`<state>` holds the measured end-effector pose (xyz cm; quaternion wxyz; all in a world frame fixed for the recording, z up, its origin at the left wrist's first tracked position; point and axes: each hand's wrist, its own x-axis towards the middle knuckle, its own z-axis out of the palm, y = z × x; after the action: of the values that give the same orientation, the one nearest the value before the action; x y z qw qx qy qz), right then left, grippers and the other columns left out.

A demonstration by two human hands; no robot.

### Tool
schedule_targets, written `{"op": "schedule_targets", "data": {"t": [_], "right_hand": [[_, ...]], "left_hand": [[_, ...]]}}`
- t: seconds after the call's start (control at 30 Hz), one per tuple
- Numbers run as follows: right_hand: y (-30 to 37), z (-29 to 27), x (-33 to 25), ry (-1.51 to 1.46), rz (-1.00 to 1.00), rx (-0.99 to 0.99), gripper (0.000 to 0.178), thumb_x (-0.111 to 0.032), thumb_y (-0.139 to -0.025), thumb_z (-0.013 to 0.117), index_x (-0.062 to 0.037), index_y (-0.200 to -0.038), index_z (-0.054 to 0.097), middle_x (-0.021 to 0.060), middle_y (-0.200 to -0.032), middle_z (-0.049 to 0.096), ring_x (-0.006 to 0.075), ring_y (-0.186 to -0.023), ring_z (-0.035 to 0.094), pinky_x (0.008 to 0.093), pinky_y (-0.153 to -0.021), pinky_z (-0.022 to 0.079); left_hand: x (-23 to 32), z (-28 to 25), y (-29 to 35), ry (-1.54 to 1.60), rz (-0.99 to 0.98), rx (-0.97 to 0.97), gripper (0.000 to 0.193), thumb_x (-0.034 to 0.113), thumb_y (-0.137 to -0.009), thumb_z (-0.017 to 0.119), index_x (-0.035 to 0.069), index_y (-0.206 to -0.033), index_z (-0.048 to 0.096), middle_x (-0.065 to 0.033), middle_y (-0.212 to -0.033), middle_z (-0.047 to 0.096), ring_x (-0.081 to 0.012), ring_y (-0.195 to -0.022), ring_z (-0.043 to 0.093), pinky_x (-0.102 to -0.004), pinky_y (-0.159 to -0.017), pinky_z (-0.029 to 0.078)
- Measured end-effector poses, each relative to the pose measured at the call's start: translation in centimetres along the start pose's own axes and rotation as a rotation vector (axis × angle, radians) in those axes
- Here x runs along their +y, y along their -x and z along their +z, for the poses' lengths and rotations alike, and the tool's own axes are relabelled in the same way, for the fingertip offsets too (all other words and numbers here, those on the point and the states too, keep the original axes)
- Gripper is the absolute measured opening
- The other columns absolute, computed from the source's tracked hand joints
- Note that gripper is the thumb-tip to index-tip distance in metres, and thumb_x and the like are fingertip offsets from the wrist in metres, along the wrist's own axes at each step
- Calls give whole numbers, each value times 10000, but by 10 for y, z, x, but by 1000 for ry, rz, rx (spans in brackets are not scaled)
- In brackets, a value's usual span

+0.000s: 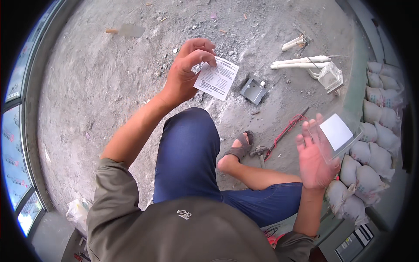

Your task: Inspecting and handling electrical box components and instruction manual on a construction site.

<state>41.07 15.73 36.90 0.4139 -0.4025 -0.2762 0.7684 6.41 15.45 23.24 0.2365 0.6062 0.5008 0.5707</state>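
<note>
A small white slip of paper (218,78) with printed lines is pinched in my left hand (188,65), raised above the floor. My right hand (315,163) is held palm up, gripping a clear plastic cover (322,139) by its near edge. On that cover lies or sticks a white square (336,132); I cannot tell which. Between the two hands, a grey box (253,91) with a white fitting at its corner sits in the rubble on the floor.
White pipes (301,63) with a clear box (331,77) lie at the far right. A hammer-like tool wrapped in red cord (283,134) rests near my sandalled foot. Stacked sacks (369,161) line the right wall. A trowel (132,30) lies far left; a plastic bag (79,212) sits near left.
</note>
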Motion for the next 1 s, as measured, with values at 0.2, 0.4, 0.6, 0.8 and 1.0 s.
{"op": "schedule_targets", "data": {"t": [0.2, 0.4, 0.6, 0.8, 1.0], "right_hand": [[-40, 58, 4, 133, 34, -274, 1304, -498, -560, 861, -20, -1530, 133, 186, -1501, 310, 386, -1390, 309, 530, -1147, 251], [-54, 64, 1, -16, 58, -459, 1289, -413, -512, 898, -67, -1529, 186, 161, -1541, 275, 418, -1395, 302, 543, -1149, 254], [-55, 58, 1, 77, 28, -576, 1307, -375, -540, 906, -40, -1541, 134, 189, -1582, 188, 354, -1469, 191, 518, -1161, 245], [-50, 39, 2, 102, 124, -709, 1303, -260, -526, 898, 20, -1525, 109, 214, -1572, 187, 339, -1441, 253, 445, -1129, 341], [-46, 36, -5, 270, 224, -854, 1262, -161, -487, 877, 56, -1500, 156, 218, -1543, 265, 322, -1427, 299, 418, -1140, 300]], "left_hand": [[73, 32, -30, -88, 298, 174, 281, -57, -671, 771, 63, -867, 609, -115, -1116, 484, -220, -932, 575, -306, -778, 515], [89, 43, -44, -120, 422, 167, 288, -56, -667, 776, 58, -863, 599, -140, -1105, 475, -231, -898, 576, -311, -745, 525], [87, 48, -41, -143, 386, 264, 310, -73, -646, 773, 56, -859, 590, -128, -1093, 469, -228, -900, 565, -312, -745, 526], [79, 45, -38, -118, 309, 278, 331, -73, -622, 781, 69, -854, 592, -108, -1088, 468, -201, -910, 549, -305, -733, 513], [77, 48, -37, -96, 350, 269, 318, -80, -636, 762, 70, -853, 584, -110, -1093, 455, -218, -908, 543, -307, -753, 507]]}}
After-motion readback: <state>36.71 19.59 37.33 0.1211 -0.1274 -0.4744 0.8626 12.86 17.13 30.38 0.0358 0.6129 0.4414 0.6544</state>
